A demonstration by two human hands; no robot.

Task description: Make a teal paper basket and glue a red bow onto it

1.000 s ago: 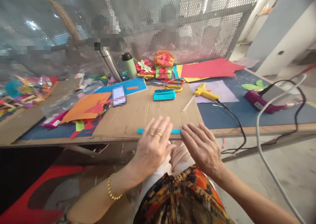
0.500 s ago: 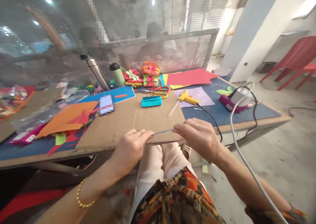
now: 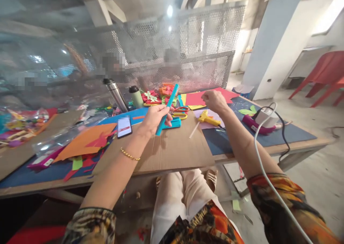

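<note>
My left hand (image 3: 156, 118) is closed on a long blue strip (image 3: 173, 95), which it holds tilted above the cardboard (image 3: 182, 151). Behind its fingers a folded blue piece (image 3: 175, 123) lies on the cardboard. My right hand (image 3: 215, 100) is raised over the red paper (image 3: 195, 98), its fingers curled; whether they hold anything is too small to tell. Scissors with red and yellow handles (image 3: 179, 115) lie between the two hands. A yellow glue gun (image 3: 209, 118) rests on lilac paper, nearer to me than my right hand, with a pale stick at its tip.
A phone (image 3: 124, 126) and orange paper (image 3: 86, 140) are at the left. Behind stand a steel flask (image 3: 116, 95) and a green bottle (image 3: 136, 96). A white cable (image 3: 259, 158) crosses over my right arm from a magenta power strip (image 3: 256, 125).
Both hands have moved apart and forward. The left hand now holds the blue strip upright at a slant, no longer stretched between both hands; the right hand has let go of it. The view has tilted up.
</note>
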